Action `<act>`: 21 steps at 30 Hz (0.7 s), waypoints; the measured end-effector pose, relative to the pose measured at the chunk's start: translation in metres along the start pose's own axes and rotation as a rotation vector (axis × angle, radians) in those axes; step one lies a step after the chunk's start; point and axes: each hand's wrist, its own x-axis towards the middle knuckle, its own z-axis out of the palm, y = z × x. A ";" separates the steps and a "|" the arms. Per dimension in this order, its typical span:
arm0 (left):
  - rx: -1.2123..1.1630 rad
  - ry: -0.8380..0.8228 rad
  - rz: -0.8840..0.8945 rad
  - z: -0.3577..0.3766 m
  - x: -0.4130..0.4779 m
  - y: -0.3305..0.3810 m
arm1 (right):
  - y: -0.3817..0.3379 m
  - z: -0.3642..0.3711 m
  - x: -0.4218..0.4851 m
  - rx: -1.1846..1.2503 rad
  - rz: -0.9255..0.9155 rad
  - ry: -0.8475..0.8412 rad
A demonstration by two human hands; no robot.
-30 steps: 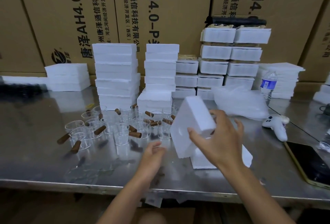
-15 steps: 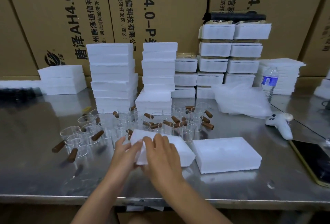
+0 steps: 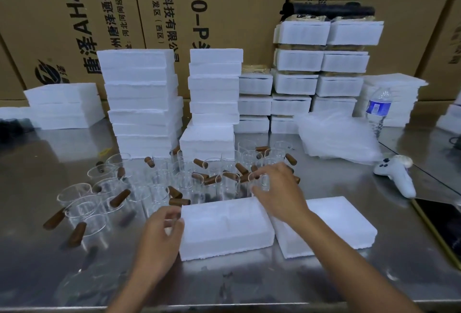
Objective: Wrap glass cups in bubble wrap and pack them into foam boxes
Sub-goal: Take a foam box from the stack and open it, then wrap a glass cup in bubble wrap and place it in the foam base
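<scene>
Right fingers (image 3: 267, 172): curved over a cup (image 3: 260, 184) in the cluster – thumb on its near side, the others on the far side, in contact with the glass.
Right hand (image 3: 279, 188): reaches over the far edge of the box (image 3: 224, 230), palm down.
Left fingers (image 3: 167, 213): curled at the box's left end, thumb against its wall; whether they grip it cannot be told.
Left hand (image 3: 159, 238): on the table (image 3: 249, 285) just left of the box.
Box: white foam, open side up, shallow compartments visible, flat on the table near its front edge.
Slab (image 3: 331, 225): flat foam piece just beside the box, on its right.
Cups (image 3: 154, 183): clear glass with brown handles, grouped upright behind and left of the box.
Wrap (image 3: 336, 135): loose pile to the right, behind the slab – well apart from both hands.
Foam stacks (image 3: 142, 103): several white columns behind the cups.
Bottle (image 3: 378, 110): upright, right of the wrap.
Controller (image 3: 396, 175): white, lying on the table right of the slab.
Phone (image 3: 444, 225): dark, at the right edge.
Cartons (image 3: 224, 1): printed cardboard wall behind everything.
</scene>
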 end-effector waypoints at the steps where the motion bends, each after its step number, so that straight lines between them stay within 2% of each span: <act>1: 0.032 0.036 0.042 0.000 0.000 0.002 | 0.005 0.000 0.009 -0.027 0.057 -0.008; 4: 0.092 0.096 0.195 -0.002 -0.003 0.011 | 0.022 0.002 0.025 -0.092 0.181 -0.030; 8: 0.154 0.003 0.393 0.001 -0.005 0.025 | 0.038 0.000 0.032 -0.034 0.300 -0.236; 10: 0.162 -0.044 0.438 0.008 -0.006 0.033 | 0.041 -0.001 0.033 -0.025 0.273 -0.280; 16: 0.010 -0.143 0.415 0.036 -0.007 0.054 | 0.047 -0.003 0.031 0.092 0.153 -0.266; 21: -0.163 -0.187 0.318 0.052 -0.001 0.068 | 0.053 -0.015 0.029 0.355 0.106 -0.198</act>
